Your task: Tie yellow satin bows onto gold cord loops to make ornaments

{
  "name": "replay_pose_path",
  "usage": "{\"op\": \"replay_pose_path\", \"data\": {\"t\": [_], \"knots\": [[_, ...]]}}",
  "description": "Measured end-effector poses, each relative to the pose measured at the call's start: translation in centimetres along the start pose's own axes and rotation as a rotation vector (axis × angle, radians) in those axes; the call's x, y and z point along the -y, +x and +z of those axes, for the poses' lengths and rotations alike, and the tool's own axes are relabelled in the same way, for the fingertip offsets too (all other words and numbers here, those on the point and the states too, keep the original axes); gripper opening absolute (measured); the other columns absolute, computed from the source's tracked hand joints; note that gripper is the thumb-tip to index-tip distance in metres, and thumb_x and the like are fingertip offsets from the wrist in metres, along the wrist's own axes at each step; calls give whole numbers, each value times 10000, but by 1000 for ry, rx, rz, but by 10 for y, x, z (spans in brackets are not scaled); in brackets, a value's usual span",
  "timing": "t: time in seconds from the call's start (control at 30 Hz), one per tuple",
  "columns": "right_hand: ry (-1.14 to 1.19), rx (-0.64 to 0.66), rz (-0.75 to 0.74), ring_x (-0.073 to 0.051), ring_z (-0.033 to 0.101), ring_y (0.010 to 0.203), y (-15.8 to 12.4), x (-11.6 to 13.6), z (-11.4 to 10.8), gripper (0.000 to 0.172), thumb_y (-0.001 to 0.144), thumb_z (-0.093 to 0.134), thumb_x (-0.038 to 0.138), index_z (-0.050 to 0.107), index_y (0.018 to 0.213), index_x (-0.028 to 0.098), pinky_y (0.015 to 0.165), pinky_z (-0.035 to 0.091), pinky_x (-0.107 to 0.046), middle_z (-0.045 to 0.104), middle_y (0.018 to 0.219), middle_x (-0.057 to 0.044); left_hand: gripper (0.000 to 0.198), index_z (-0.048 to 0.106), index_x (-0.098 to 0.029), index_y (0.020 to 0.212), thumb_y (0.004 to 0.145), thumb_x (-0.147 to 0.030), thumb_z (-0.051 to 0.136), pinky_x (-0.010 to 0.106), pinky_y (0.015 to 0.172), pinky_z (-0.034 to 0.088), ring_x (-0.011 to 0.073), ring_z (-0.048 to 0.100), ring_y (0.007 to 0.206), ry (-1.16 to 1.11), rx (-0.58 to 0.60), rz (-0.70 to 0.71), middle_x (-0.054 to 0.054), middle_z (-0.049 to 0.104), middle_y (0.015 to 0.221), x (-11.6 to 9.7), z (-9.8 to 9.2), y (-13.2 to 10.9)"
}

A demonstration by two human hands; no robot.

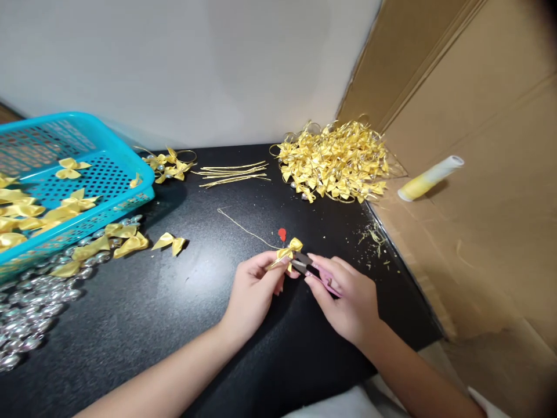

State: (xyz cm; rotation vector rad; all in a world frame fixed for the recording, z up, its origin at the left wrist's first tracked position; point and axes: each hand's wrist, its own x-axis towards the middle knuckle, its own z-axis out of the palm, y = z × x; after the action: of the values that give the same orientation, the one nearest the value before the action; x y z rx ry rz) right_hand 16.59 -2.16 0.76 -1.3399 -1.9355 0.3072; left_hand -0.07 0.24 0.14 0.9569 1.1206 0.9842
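My left hand pinches a small yellow ribbon bow above the black table. From the bow a thin gold cord trails off to the left. My right hand is wrapped round pink-handled thread snips, whose dark blades meet the bow's right side beside my left fingertips. Whether the blades touch ribbon or cord I cannot tell. Just behind the bow shows a small red round-headed piece; its lower part is hidden.
A turquoise basket with yellow bows stands at the left, near silver beads and loose bows. Gold cords lie at the back, beside a heap of corded bows. Cut scraps and a tube are at right.
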Motion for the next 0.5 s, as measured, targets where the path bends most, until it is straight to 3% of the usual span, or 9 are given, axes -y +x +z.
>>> {"op": "replay_pose_path", "data": {"t": [0.17, 0.5], "knots": [[-119, -72, -51, -77, 614, 515, 0, 0, 1, 182, 924, 584, 242, 695, 1028, 141, 554, 489, -155, 637, 639, 20, 293, 681, -151, 668, 841, -378, 614, 195, 498, 367, 76, 425, 483, 27, -1, -20, -25, 546, 531, -1, 0, -1], [-132, -129, -86, -73, 606, 511, -1, -1, 1, 151, 910, 603, 212, 679, 1033, 169, 544, 493, -168, 654, 645, 23, 277, 704, -151, 670, 828, -361, 615, 209, 499, 388, 87, 444, 485, 19, -17, -13, -8, 587, 545, -3, 2, -2]]}}
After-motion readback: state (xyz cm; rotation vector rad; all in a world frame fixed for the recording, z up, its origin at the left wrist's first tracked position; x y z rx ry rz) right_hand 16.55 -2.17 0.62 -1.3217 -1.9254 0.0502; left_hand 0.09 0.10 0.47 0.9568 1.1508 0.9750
